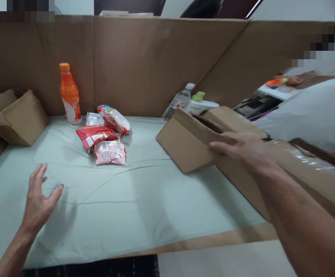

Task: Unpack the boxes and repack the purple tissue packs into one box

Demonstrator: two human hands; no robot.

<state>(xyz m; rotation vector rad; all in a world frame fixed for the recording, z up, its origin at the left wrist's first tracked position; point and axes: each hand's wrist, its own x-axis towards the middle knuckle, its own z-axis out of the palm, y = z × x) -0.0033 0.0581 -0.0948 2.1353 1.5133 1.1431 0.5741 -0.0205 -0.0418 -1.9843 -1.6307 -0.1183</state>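
Observation:
On the right, my right hand (242, 148) is closed on the upper edge of a small open cardboard box (184, 140), which is tilted over the cloth. The hand is slightly blurred, and the box's inside is mostly hidden. My left hand (39, 198) hovers at the left over the pale green cloth (144, 215), fingers apart and holding nothing. Beyond it lies a pile of snack packets: a red packet (97, 136), a pink-and-white packet (110, 152) and a packet with a clear window (115, 119). An orange drink bottle (70, 96) stands upright behind them.
Open cardboard boxes (26, 119) sit at the left edge. A clear plastic bottle (179, 102) leans beside a white bottle with a green cap (199, 104) at the back right. A cardboard panel (156, 65) walls the rear. More cardboard with clear tape (308, 159) lies right.

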